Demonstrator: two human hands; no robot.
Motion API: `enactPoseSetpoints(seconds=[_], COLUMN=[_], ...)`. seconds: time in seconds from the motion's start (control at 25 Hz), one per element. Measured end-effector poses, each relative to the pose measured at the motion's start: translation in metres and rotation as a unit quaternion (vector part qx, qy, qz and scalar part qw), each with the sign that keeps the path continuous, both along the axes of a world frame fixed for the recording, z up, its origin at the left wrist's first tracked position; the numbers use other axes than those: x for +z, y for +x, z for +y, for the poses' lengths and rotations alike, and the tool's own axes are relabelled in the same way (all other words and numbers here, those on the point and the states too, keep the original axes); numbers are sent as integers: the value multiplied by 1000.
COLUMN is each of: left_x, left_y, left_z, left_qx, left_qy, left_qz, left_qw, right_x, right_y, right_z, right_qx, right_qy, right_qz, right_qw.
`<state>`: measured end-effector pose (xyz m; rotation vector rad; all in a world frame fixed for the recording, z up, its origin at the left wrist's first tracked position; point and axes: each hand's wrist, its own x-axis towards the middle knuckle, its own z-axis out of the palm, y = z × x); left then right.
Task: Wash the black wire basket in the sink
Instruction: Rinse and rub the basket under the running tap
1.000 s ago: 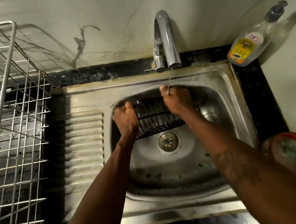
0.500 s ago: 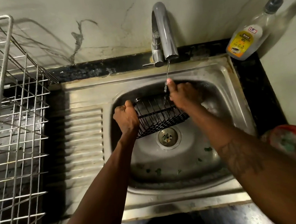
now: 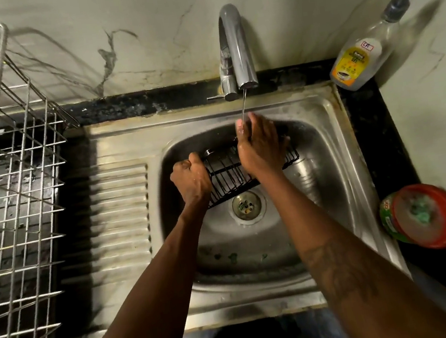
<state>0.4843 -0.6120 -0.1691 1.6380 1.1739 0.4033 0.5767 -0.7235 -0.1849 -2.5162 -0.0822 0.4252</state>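
Directly below the tap, in the bowl of the steel sink, I am seeing the black wire basket being held tilted above the bottom, its long side running from below-left of the tap to below-right of it. The left hand is gripping the basket's end on the left of the tap, fingers curled into a fist round the wires and the thumb lying on top. The right hand is lying over the basket's rim nearest the tap, back toward my camera, with two fingertips reaching up into the thin stream of water that is running from the tap; the other fingers are bending over the rim, and I cannot tell whether they are clasping the wire or only pressing on it. Further below the tap, past the basket's lower edge, the drain is showing. Right of the tap, a soap bottle is standing against the wall. Well below and right of the tap, a red tub is sitting, blurred. Far left of the tap, a steel wire rack is standing beyond the ribbed drainboard.
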Motion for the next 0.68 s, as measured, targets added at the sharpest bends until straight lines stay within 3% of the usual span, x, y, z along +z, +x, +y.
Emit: enactPoseSetpoints(seconds=[0.12,0.32,0.52,0.6,0.68], left_x=[0,-19,-18,-23,-35], left_y=[-5,-22,-22,-25,-31], left_z=[3,8,14,22,29], left_qx=[6,30,9,-15,-52], left_qy=[14,-48,-83,-134,-181], left_qz=[-2,20,0,12,31], left_qw=[1000,998,997,991,982], right_x=[8,9,-7,-14,-19], right_y=[-18,-51,-2,2,3], right_z=[24,37,0,-12,-16], right_qx=[-98,27,-76,-32,81], right_qy=[-24,-32,-16,-46,-129], right_qz=[71,-15,-44,-89,-113], right_qw=[992,999,996,994,982])
